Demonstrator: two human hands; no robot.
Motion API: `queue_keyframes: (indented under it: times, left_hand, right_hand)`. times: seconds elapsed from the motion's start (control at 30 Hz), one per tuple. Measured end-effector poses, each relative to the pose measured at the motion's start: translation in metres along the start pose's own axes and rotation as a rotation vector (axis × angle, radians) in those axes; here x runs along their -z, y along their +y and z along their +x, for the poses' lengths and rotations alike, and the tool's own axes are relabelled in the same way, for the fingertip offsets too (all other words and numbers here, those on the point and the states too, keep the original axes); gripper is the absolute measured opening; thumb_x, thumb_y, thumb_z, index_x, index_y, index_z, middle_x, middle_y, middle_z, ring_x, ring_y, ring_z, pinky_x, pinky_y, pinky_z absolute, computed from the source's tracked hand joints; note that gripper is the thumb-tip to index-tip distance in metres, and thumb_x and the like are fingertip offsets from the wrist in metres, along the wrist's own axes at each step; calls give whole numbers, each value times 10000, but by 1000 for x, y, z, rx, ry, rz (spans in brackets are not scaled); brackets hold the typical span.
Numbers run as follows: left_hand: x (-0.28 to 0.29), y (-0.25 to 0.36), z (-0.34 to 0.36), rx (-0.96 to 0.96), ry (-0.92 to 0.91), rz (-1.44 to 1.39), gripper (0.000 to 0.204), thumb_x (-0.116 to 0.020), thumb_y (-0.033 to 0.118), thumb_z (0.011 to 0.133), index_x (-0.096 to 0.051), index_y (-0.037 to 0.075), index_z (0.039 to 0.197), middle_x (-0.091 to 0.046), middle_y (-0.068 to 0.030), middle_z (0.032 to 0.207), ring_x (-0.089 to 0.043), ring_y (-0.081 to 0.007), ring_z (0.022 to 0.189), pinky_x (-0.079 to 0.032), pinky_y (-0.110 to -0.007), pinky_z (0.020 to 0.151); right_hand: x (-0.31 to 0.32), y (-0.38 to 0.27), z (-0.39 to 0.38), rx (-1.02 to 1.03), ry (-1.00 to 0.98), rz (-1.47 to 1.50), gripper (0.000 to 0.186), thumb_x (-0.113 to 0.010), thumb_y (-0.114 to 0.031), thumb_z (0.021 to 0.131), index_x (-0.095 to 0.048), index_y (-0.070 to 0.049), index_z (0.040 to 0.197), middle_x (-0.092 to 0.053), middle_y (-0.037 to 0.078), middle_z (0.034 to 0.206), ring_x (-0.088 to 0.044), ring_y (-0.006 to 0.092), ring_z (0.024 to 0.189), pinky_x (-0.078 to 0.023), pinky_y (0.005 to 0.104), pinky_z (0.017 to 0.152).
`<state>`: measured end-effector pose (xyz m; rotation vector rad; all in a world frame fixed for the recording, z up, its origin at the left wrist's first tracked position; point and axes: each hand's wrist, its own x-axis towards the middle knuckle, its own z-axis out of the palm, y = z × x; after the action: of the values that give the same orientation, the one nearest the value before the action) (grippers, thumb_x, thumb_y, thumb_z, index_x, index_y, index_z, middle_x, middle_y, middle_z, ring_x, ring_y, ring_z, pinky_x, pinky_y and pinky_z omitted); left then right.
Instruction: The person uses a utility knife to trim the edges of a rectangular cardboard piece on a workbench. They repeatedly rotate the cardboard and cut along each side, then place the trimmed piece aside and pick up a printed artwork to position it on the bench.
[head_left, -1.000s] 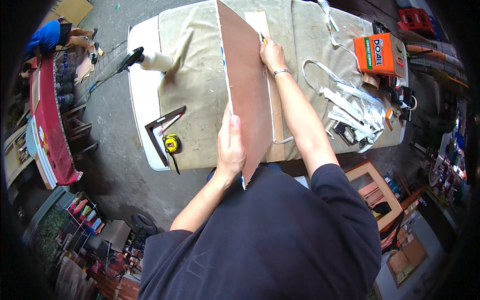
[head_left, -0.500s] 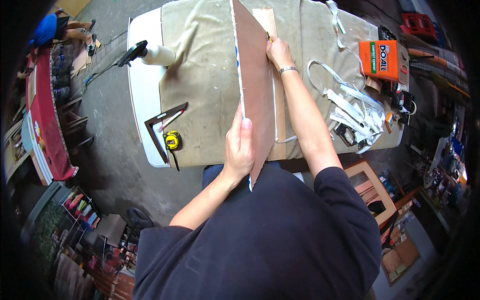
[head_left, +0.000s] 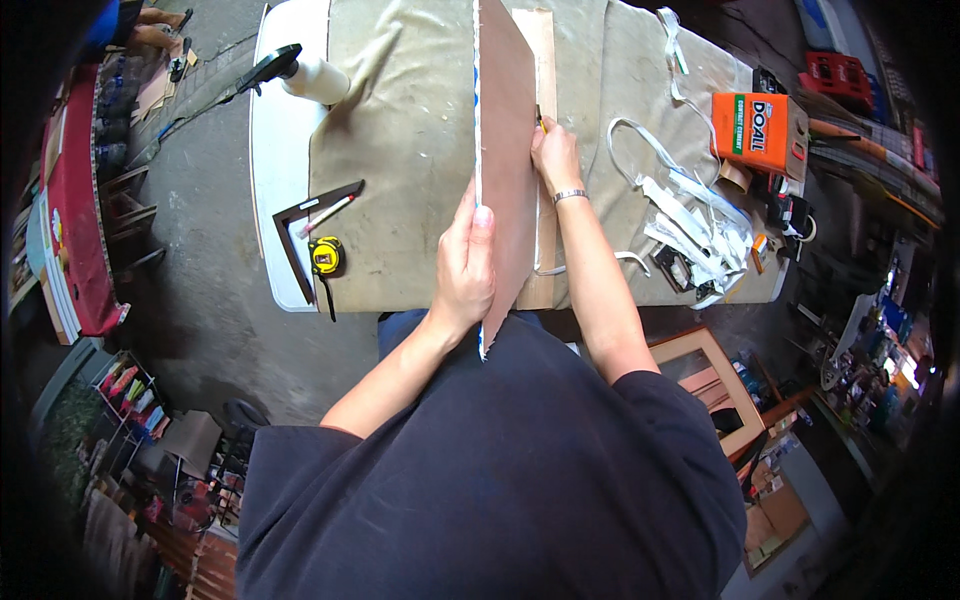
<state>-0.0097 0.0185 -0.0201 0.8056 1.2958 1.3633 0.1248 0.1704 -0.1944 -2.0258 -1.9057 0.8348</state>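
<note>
A thin brown board point(head_left: 508, 150) with a ragged white edge stands on its side, tilted, its near end against my shirt. My left hand point(head_left: 466, 265) grips it near that end, thumb over the top edge and fingers behind the left face. On the board's right side my right hand point(head_left: 556, 157) is closed round a slim yellow and black tool point(head_left: 541, 118), apparently a cutter knife. The tool's tip is at the board's lower part; its blade cannot be made out. Under the right wrist lies a pale wooden strip point(head_left: 541, 288) on the cloth-covered table point(head_left: 400, 240).
Left on the table are a spray bottle point(head_left: 318, 80), a dark square point(head_left: 290, 245), a red-and-white marker point(head_left: 330, 212) and a yellow tape measure point(head_left: 326, 257). White scraps point(head_left: 700, 240) and an orange can point(head_left: 750, 132) stand right. A person point(head_left: 110, 30) shows far left.
My right hand has slid toward me along the board with the tool. The left hand keeps its grip on the board. The whole view has shifted slightly.
</note>
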Motion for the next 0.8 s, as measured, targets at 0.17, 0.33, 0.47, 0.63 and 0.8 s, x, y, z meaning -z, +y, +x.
queue_keyframes:
  times: [0.17,0.33,0.47,0.63,0.8]
  left_hand:
    - [-1,-3,-1,-1,-3,-25,508,-350,262,1053,-358,-68,1439,-459,-195,1438,-401,-254,1356,-290,-334,1116]
    - [-2,-4,-1,-30,21,-25,505,-360,263,1051,-373,-74,1427,-475,-194,1424,-421,-247,1340,-303,-327,1105]
    - [-3,-5,-2,-37,31,-28,503,-366,263,1049,-384,-81,1416,-504,-193,1396,-446,-245,1318,-320,-323,1092]
    - [-6,-9,-2,-50,21,-47,502,-365,252,1051,-369,-85,1423,-496,-179,1400,-442,-216,1308,-313,-310,1093]
    - [-9,-11,-2,-60,33,-66,496,-373,250,1047,-386,-79,1418,-515,-183,1384,-464,-214,1286,-333,-308,1077]
  right_hand:
    - [1,12,-36,-11,-40,5,338,-541,-188,895,-634,-5,1163,-637,320,901,-628,470,891,-510,505,789]
    - [-2,23,-71,0,14,45,240,-548,-141,894,-637,-14,1077,-636,322,829,-635,475,838,-517,533,747]
    - [-1,32,-101,9,-10,33,297,-553,-139,894,-620,-6,1151,-639,317,804,-646,467,797,-523,531,712]
    - [0,41,-133,4,-22,45,293,-541,-116,900,-606,18,1153,-622,329,768,-640,474,777,-525,526,685]
    - [3,52,-170,-3,-44,64,288,-532,-106,905,-601,30,1149,-618,334,768,-638,478,785,-518,540,677]
